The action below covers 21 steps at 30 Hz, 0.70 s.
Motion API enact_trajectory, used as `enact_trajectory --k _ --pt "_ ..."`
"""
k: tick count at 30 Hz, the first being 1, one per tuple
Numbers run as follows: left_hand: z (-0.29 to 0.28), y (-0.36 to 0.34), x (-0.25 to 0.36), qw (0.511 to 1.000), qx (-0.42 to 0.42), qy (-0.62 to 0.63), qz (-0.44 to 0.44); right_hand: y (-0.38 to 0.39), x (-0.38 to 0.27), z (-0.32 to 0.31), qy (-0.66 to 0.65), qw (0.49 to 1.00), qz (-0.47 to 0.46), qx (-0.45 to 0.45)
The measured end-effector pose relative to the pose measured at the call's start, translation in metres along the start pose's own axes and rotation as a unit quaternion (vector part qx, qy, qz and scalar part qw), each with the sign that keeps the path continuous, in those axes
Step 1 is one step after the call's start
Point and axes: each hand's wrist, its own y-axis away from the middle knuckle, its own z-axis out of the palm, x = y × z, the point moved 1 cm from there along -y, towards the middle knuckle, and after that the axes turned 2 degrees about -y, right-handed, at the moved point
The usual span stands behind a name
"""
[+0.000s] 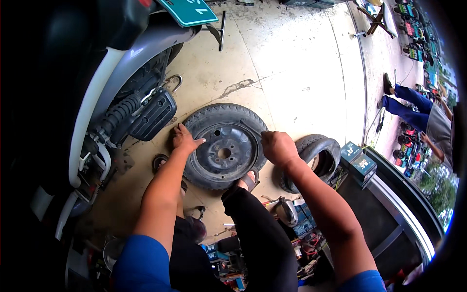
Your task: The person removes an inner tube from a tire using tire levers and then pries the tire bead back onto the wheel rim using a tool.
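Note:
A black tyre on a dark steel wheel rim [224, 152] lies flat on the floor in front of me. My left hand [186, 140] rests on the tyre's left edge, fingers spread and thumb pointing toward the rim. Closed in a fist at the tyre's right edge, my right hand [279, 148] grips a thin dark tyre lever [251, 127]. The lever's far end reaches the border between tyre and rim; its exact tip is hard to make out. My sandalled foot [249, 180] is against the near side of the tyre.
Loose tyres [318, 155] lie to the right, beside teal boxes [358, 163]. A parked scooter with a footrest [154, 114] stands close on the left. Tools and parts [304, 221] clutter the floor near my legs. Another person [423, 114] is at the far right.

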Motion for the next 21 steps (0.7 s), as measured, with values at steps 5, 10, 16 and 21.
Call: enact_trajectory --k 5,10,16,21 --pt "-0.026 0.0 0.005 0.997 -0.076 0.008 -0.032 -0.04 -0.05 0.036 0.065 0.994 0.08 -0.032" --pt "-0.062 0.09 -0.01 0.986 -0.093 0.129 0.055 -0.04 -0.037 0.026 0.007 0.994 0.104 -0.042" --pt "-0.18 0.357 0.034 0.929 -0.216 0.138 0.266 -0.037 -0.041 0.027 0.017 0.991 0.119 -0.063" --pt "-0.179 0.431 0.075 0.85 -0.286 0.205 0.393 -0.03 -0.072 0.026 -0.006 0.991 0.114 -0.067"
